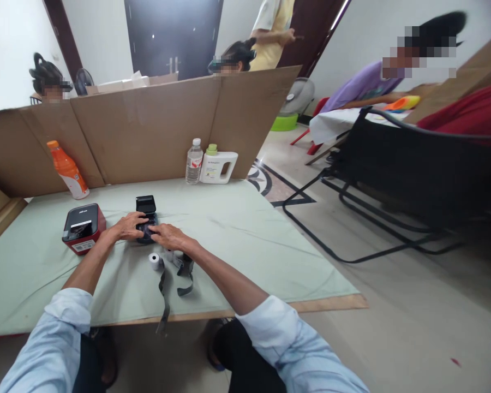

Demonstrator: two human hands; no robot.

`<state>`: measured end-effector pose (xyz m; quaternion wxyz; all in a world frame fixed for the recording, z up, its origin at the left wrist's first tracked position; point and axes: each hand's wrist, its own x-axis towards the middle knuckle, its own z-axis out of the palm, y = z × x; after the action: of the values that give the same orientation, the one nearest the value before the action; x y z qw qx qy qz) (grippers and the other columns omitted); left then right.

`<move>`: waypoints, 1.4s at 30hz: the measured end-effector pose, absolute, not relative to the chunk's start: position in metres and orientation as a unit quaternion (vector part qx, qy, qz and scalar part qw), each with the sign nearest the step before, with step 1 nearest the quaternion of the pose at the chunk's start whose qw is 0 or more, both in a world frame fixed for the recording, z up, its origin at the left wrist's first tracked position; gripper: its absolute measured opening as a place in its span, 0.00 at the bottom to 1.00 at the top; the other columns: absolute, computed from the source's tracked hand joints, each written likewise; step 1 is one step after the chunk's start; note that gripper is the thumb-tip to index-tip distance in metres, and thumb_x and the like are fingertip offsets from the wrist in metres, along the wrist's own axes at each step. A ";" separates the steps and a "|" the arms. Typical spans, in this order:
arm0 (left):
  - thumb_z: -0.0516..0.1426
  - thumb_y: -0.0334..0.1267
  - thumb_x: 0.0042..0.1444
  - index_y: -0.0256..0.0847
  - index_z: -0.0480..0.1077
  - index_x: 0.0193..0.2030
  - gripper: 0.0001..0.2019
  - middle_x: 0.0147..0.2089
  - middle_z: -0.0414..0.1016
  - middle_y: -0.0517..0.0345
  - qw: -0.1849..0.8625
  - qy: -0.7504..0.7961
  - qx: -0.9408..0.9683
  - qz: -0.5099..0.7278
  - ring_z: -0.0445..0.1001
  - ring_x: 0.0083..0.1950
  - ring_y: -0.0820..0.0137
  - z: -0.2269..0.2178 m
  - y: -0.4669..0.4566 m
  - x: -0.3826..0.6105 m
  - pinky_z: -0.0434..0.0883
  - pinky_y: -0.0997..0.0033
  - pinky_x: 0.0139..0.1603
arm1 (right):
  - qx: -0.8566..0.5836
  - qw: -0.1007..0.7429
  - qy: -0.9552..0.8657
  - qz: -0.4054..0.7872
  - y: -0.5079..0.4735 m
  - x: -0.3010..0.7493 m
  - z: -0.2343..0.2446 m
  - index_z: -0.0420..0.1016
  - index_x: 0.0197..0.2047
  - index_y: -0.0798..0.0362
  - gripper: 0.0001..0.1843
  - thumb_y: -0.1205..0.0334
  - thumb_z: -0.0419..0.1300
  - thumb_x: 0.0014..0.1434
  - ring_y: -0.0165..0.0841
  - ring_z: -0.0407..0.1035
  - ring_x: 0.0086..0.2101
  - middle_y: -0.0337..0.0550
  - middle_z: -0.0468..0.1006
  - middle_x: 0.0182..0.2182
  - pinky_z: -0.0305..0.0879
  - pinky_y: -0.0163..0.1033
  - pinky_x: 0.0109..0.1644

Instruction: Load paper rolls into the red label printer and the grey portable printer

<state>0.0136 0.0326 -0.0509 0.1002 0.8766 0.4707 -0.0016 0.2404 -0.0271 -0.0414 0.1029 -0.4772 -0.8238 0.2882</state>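
A small black receipt printer point(146, 205) lies on the cloth-covered table with its lid raised. My left hand point(131, 225) grips its left side, fingers reaching over the open body. From the right, my right hand point(171, 238) holds the near right side, its fingertips at the opening. Fingers cover much of the inside. Just below the printer stands a white paper roll point(154, 262) with a dark strip point(162, 295) trailing over the table's front edge. Beside it, partly under my right forearm, are more pale rolls and a curled dark strip point(185, 289).
A red and black boxy device point(82, 228) sits left of my hands. Along the cardboard screen point(147, 131) stand an orange bottle point(68, 170), a clear water bottle point(194, 162) and a white jug point(219, 166). A black folding chair point(409, 169) is at right; people are beyond.
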 end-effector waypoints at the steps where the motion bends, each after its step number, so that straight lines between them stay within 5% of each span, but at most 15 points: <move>1: 0.63 0.41 0.50 0.45 0.71 0.68 0.35 0.74 0.64 0.47 0.109 0.474 0.873 -0.009 0.64 0.73 0.47 -0.050 0.032 0.013 0.65 0.52 0.72 | -0.480 0.094 -0.825 0.285 -0.029 0.241 -0.041 0.77 0.61 0.44 0.22 0.61 0.52 0.68 0.44 0.75 0.52 0.46 0.82 0.53 0.67 0.40 0.51; 6: 0.70 0.43 0.40 0.46 0.69 0.70 0.45 0.75 0.61 0.43 0.129 0.479 0.868 0.010 0.61 0.74 0.41 -0.052 0.029 0.014 0.65 0.48 0.71 | -0.484 0.091 -0.827 0.271 -0.033 0.240 -0.044 0.72 0.66 0.43 0.25 0.60 0.53 0.69 0.46 0.74 0.56 0.48 0.81 0.57 0.67 0.44 0.54; 22: 0.75 0.47 0.35 0.50 0.77 0.59 0.40 0.66 0.68 0.47 0.099 0.485 0.868 0.021 0.66 0.67 0.44 -0.039 0.025 0.019 0.67 0.46 0.67 | -0.480 0.121 -0.827 0.266 -0.046 0.243 -0.048 0.73 0.66 0.46 0.24 0.61 0.52 0.70 0.46 0.74 0.55 0.48 0.81 0.57 0.67 0.41 0.53; 26: 0.68 0.42 0.48 0.44 0.77 0.57 0.27 0.60 0.70 0.48 0.122 0.502 0.837 0.181 0.70 0.63 0.53 -0.030 0.054 0.009 0.67 0.50 0.68 | -0.478 0.123 -0.825 0.274 -0.047 0.242 -0.050 0.70 0.69 0.48 0.26 0.61 0.52 0.71 0.46 0.71 0.60 0.51 0.77 0.62 0.66 0.43 0.59; 29: 0.61 0.34 0.51 0.43 0.73 0.64 0.30 0.60 0.72 0.48 0.157 0.531 0.793 0.254 0.70 0.63 0.54 -0.025 0.072 0.010 0.69 0.50 0.66 | -0.480 0.120 -0.828 0.265 -0.049 0.241 -0.052 0.69 0.70 0.49 0.26 0.61 0.51 0.71 0.46 0.72 0.59 0.52 0.77 0.61 0.65 0.44 0.60; 36: 0.54 0.29 0.51 0.42 0.77 0.61 0.29 0.59 0.75 0.49 0.155 0.469 0.838 0.232 0.74 0.58 0.60 -0.040 0.050 0.012 0.73 0.58 0.63 | -0.486 0.113 -0.833 0.241 -0.052 0.240 -0.053 0.67 0.71 0.48 0.27 0.60 0.50 0.72 0.45 0.73 0.57 0.53 0.78 0.58 0.65 0.43 0.59; 42: 0.56 0.31 0.54 0.44 0.77 0.61 0.27 0.69 0.68 0.50 0.104 0.465 0.862 0.175 0.71 0.67 0.57 -0.055 0.008 0.004 0.67 0.57 0.71 | -0.486 0.115 -0.834 0.235 -0.055 0.239 -0.053 0.68 0.70 0.48 0.26 0.61 0.51 0.71 0.46 0.74 0.54 0.54 0.78 0.56 0.67 0.44 0.56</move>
<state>0.0041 0.0081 -0.0547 0.1039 0.8615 0.4651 0.1750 0.2388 -0.0546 -0.0530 0.1151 -0.4856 -0.8341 0.2349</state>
